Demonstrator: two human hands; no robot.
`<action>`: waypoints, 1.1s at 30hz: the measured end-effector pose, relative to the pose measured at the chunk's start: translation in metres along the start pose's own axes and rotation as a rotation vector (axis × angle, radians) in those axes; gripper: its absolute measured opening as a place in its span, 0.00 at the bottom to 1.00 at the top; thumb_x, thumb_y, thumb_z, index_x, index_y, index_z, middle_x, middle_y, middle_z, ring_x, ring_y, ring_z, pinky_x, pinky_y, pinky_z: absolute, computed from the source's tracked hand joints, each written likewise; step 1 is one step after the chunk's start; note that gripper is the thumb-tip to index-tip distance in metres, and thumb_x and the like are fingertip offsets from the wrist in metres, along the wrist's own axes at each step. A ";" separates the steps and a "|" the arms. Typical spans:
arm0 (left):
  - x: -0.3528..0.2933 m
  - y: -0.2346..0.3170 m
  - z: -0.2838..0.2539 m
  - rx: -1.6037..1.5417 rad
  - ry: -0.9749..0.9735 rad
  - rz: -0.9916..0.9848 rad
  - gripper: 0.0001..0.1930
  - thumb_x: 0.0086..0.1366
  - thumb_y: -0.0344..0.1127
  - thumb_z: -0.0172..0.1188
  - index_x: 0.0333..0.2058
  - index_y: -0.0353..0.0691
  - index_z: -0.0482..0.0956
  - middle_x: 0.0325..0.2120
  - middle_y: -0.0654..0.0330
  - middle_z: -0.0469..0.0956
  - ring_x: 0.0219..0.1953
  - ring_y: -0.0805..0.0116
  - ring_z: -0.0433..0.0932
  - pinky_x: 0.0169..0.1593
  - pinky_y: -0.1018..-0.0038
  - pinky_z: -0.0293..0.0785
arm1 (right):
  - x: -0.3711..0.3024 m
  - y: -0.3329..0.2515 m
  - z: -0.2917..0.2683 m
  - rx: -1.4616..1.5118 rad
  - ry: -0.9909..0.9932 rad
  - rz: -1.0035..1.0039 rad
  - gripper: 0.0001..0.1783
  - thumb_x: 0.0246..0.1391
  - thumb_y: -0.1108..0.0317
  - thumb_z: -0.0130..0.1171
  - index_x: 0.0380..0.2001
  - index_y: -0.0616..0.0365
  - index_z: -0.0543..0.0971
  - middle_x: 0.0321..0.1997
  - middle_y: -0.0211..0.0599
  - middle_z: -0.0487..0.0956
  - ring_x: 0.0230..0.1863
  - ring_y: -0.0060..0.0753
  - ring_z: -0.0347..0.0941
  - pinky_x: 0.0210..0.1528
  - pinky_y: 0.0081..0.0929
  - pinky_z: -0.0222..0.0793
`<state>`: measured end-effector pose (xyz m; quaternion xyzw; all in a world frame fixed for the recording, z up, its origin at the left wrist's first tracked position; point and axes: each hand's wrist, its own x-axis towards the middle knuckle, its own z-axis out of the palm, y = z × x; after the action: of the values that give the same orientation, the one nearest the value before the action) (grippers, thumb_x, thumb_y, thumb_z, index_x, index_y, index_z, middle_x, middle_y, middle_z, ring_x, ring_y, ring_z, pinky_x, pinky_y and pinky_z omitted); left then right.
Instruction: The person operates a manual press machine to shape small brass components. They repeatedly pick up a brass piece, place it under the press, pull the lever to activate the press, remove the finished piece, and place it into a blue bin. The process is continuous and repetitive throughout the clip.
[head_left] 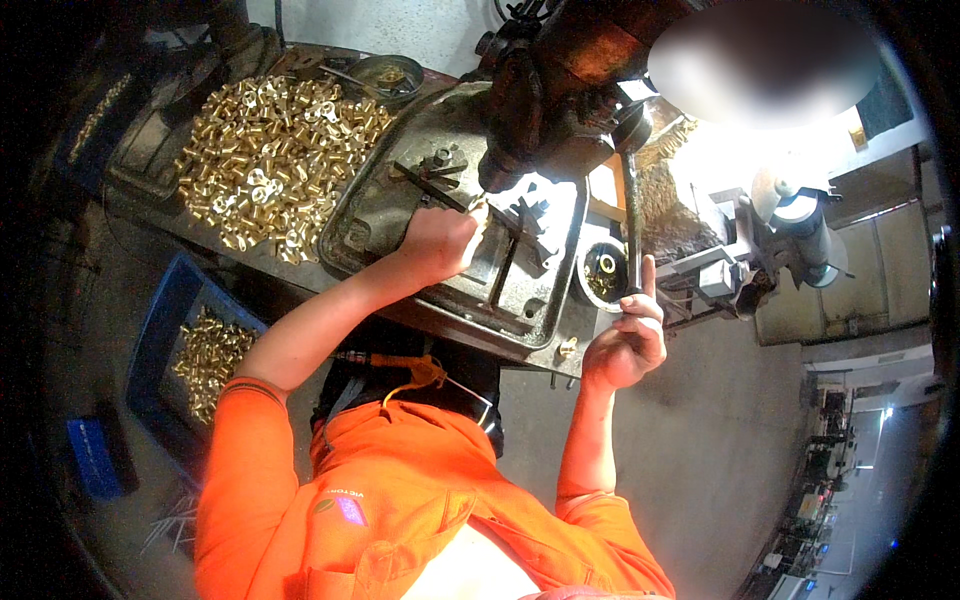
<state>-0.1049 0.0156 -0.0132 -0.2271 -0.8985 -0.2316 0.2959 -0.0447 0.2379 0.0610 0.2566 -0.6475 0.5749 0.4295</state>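
My left hand (pixel 440 243) is closed over the drill press base, its fingertips pinching a small brass fitting (pixel 480 211) just below the spindle (pixel 500 168). Glare and the fingers hide part of that fitting. Curled round the lower end of a long dark lever (pixel 632 220) is my right hand (pixel 628 345), with the index finger stretched up beside it. The lever slants down from the dark, greasy head of the drill press (pixel 565 75). Under my left hand, metal clamp bars (pixel 508 262) are fixed on the grey machine base (pixel 357 215).
A big heap of brass fittings (pixel 285 160) covers the bench at left. More brass parts (pixel 210 355) lie in a blue crate (pixel 150 340) below. A round bowl (pixel 603 272) and one loose fitting (pixel 568 347) sit near my right hand. A bench grinder (pixel 800 225) stands at right.
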 end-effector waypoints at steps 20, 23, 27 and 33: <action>-0.002 -0.001 0.000 -0.028 -0.041 -0.012 0.14 0.51 0.34 0.58 0.37 0.36 0.72 0.13 0.57 0.72 0.16 0.58 0.73 0.19 0.64 0.65 | -0.035 0.035 -0.010 0.033 -0.104 0.148 0.16 0.22 0.84 0.39 0.20 0.70 0.73 0.33 0.47 0.75 0.49 0.50 0.68 0.61 0.48 0.49; -0.001 -0.001 -0.001 -0.026 -0.077 -0.033 0.12 0.52 0.35 0.57 0.35 0.38 0.72 0.13 0.56 0.72 0.16 0.56 0.73 0.20 0.62 0.66 | -0.040 0.041 -0.014 0.035 -0.113 0.206 0.19 0.20 0.85 0.37 0.22 0.71 0.74 0.34 0.48 0.76 0.48 0.48 0.69 0.59 0.43 0.54; 0.003 0.002 -0.006 -0.037 -0.153 -0.091 0.09 0.53 0.36 0.55 0.33 0.39 0.72 0.14 0.55 0.73 0.18 0.54 0.74 0.21 0.60 0.67 | -0.032 0.022 -0.009 -0.009 -0.128 0.219 0.21 0.19 0.87 0.35 0.22 0.71 0.74 0.36 0.48 0.75 0.43 0.42 0.71 0.53 0.36 0.62; 0.007 0.003 -0.008 0.017 -0.361 -0.189 0.18 0.54 0.40 0.56 0.44 0.45 0.69 0.18 0.52 0.75 0.22 0.51 0.76 0.26 0.57 0.70 | -0.017 -0.003 -0.011 -0.127 -0.157 0.187 0.18 0.19 0.82 0.42 0.21 0.68 0.76 0.34 0.47 0.77 0.36 0.36 0.74 0.42 0.27 0.69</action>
<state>-0.1053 0.0153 -0.0023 -0.1772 -0.9561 -0.2062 0.1092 -0.0311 0.2450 0.0474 0.2115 -0.7352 0.5485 0.3374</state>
